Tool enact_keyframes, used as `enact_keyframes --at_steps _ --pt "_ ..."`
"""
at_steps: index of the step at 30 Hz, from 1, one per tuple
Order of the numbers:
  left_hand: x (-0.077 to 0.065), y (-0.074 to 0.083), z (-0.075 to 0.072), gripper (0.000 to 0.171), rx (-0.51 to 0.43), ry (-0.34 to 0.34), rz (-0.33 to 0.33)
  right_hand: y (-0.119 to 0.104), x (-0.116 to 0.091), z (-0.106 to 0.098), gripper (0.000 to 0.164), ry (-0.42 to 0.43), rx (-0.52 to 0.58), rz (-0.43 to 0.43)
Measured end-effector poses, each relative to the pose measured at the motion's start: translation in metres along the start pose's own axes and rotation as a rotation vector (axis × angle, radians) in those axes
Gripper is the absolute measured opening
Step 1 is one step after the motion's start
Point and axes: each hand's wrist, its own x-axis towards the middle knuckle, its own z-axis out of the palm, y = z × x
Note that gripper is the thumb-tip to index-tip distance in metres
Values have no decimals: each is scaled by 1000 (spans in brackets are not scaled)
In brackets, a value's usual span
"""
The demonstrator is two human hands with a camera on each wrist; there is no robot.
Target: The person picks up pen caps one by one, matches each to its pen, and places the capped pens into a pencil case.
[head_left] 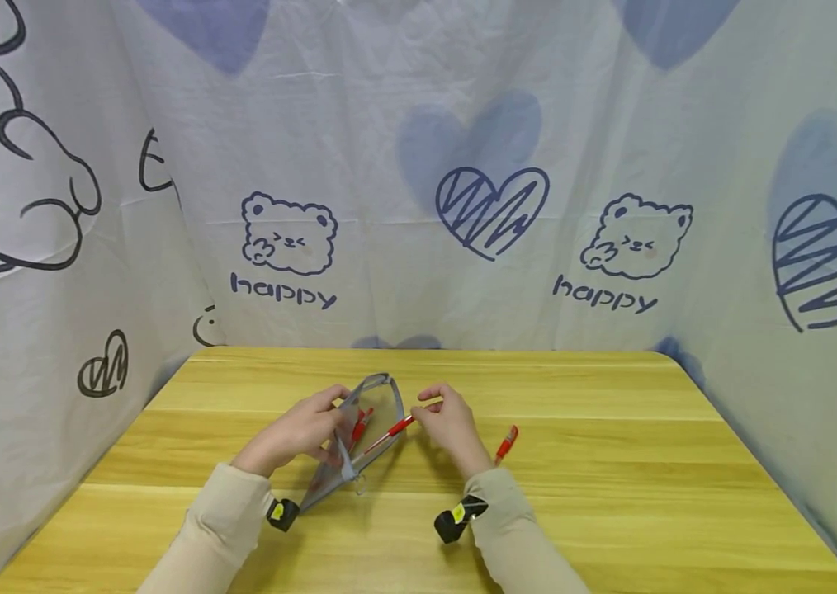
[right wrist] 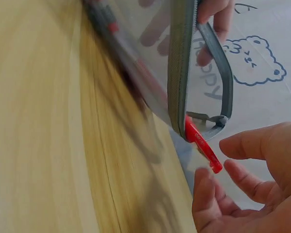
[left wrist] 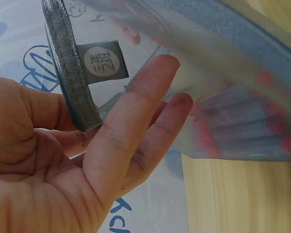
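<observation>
My left hand (head_left: pixel 307 425) grips the zippered edge of a grey, see-through mesh zip pouch (head_left: pixel 323 485), thumb on one side and a finger on the other. The pouch mouth gapes towards the right. Through the mesh in the left wrist view show several red-ended pens (left wrist: pixel 233 126). A red-capped pen (right wrist: pixel 203 146) lies partly inside the mouth, its cap end sticking out past the zipper. Around that end, my right hand (head_left: pixel 451 425) has its thumb and fingers spread, with a small gap to the cap in the right wrist view.
Another red pen (head_left: pixel 508 443) lies on the wooden table (head_left: pixel 612 503), just right of my right wrist and partly hidden by it. A printed white curtain (head_left: pixel 389 272) hangs behind the table and along both sides.
</observation>
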Motion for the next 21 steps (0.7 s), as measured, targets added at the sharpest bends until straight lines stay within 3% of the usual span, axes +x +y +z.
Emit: enact_keyframes --at_steps 13,21 --pt "-3 2 -3 34 -25 2 -12 -19 7 16 25 -59 187 -82" --pt "-4 0 -10 36 -23 16 -8 -23 8 -7 20 -54 135 -58"
